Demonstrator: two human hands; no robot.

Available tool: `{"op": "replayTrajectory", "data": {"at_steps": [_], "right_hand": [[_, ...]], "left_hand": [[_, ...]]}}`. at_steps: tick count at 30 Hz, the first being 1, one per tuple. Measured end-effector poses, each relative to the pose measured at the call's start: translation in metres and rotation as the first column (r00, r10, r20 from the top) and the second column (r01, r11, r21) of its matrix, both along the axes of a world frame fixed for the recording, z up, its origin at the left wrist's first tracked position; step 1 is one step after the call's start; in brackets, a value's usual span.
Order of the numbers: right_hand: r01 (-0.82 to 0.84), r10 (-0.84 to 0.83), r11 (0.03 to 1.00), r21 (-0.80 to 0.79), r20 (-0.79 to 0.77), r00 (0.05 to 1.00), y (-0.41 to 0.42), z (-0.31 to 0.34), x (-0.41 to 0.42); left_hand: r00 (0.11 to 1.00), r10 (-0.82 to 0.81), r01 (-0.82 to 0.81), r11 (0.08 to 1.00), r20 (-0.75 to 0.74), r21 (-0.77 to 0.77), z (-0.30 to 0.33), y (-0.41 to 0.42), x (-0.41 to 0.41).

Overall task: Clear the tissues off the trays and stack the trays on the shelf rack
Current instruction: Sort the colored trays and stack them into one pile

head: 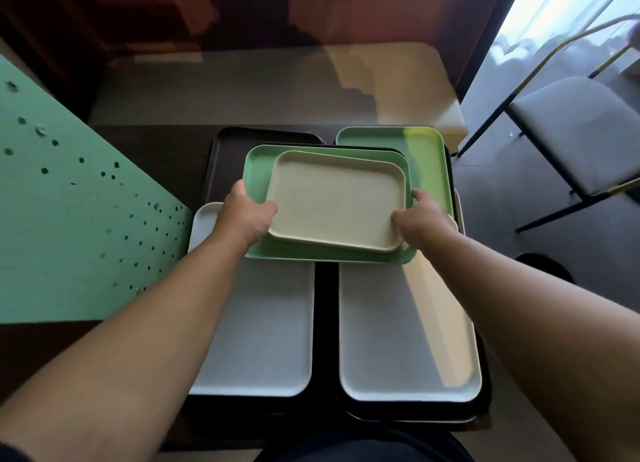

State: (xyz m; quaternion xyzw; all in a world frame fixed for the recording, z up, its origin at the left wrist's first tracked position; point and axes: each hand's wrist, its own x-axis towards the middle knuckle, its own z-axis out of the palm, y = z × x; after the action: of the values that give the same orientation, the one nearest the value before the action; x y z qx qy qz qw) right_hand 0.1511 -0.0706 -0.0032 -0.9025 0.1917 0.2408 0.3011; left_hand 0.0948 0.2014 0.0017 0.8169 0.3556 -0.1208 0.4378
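Note:
A small cream tray (334, 200) lies inside a larger green tray (258, 163), and I hold the pair above the table. My left hand (247, 215) grips the green tray's left edge, thumb at the cream tray's rim. My right hand (420, 219) grips the right edge the same way. Under them lie two white trays (263, 323) (398, 330), a second green tray (427, 149) at the back right and a dark brown tray (225, 156) at the back left. No tissue is visible on any tray.
A mint-green perforated panel (76, 219) stands at the left. Behind the dark table (162, 149) is a padded bench (277, 87). A grey chair (571, 129) with a black frame stands on the right by a bright window.

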Motion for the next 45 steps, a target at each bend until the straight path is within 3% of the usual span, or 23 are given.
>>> {"op": "replayTrajectory", "data": {"at_steps": [4,7,9,11,13,15,18,22,25,29,31,34,39,41,45], "right_hand": [[0.228,-0.233,0.951,0.208,-0.001,0.972,-0.005,0.010,-0.009],[0.398,-0.395,0.824,0.403,-0.096,0.914,-0.017,0.016,-0.025],[0.480,-0.474,0.706,0.521,-0.156,0.867,-0.026,0.017,-0.041],[0.518,-0.545,0.620,0.590,-0.151,0.825,-0.034,0.016,-0.058],[0.537,-0.632,0.559,0.632,-0.094,0.769,-0.037,0.018,-0.075],[0.550,-0.723,0.509,0.662,-0.018,0.691,-0.032,0.022,-0.093],[0.516,-0.747,0.563,0.646,0.130,0.652,-0.009,0.040,-0.125],[0.300,-0.607,0.637,0.710,0.222,0.763,0.001,0.054,-0.164],[0.136,-0.454,0.726,0.675,0.321,0.832,-0.026,0.039,-0.173],[0.297,-0.387,0.915,0.273,0.393,0.834,-0.084,-0.001,-0.159],[0.265,-0.283,0.959,0.098,0.363,0.888,-0.102,-0.017,-0.151],[0.157,-0.125,0.980,-0.119,0.239,0.963,-0.110,-0.033,-0.143],[0.065,-0.038,0.954,-0.292,0.097,0.995,-0.107,-0.044,-0.136],[0.096,-0.075,0.958,-0.269,0.086,0.993,-0.109,-0.044,-0.133],[0.231,-0.215,0.971,-0.069,0.185,0.959,-0.115,-0.037,-0.126]], "left_hand": [[0.995,0.032,-0.028,0.999,0.096,-0.047,0.006,0.009,0.004],[0.984,0.032,-0.009,0.992,0.175,-0.128,0.017,0.015,0.008],[0.960,0.148,-0.074,0.953,0.237,-0.295,0.024,0.012,0.009],[0.871,0.427,-0.250,0.811,0.243,-0.528,0.030,0.007,0.007],[0.793,0.604,-0.354,0.564,0.080,-0.746,0.028,-0.006,-0.002],[0.819,0.568,-0.319,0.333,-0.080,-0.887,0.026,-0.044,-0.019],[0.867,0.480,-0.264,0.216,-0.133,-0.940,0.021,-0.109,-0.040],[0.857,0.505,-0.269,0.261,-0.106,-0.927,0.018,-0.123,-0.035],[0.880,0.474,-0.199,0.400,0.016,-0.895,0.022,-0.098,-0.024],[0.885,0.433,-0.115,0.557,0.169,-0.823,0.028,-0.062,-0.022],[0.889,0.417,-0.112,0.597,0.188,-0.795,0.028,-0.047,-0.026],[0.911,0.377,-0.121,0.629,0.166,-0.768,0.023,-0.035,-0.036],[0.935,0.345,-0.175,0.657,0.086,-0.734,0.009,-0.036,-0.058],[0.947,0.315,-0.171,0.668,0.067,-0.725,0.004,-0.040,-0.066],[0.966,0.255,-0.153,0.695,0.042,-0.702,-0.001,-0.047,-0.073]]}}
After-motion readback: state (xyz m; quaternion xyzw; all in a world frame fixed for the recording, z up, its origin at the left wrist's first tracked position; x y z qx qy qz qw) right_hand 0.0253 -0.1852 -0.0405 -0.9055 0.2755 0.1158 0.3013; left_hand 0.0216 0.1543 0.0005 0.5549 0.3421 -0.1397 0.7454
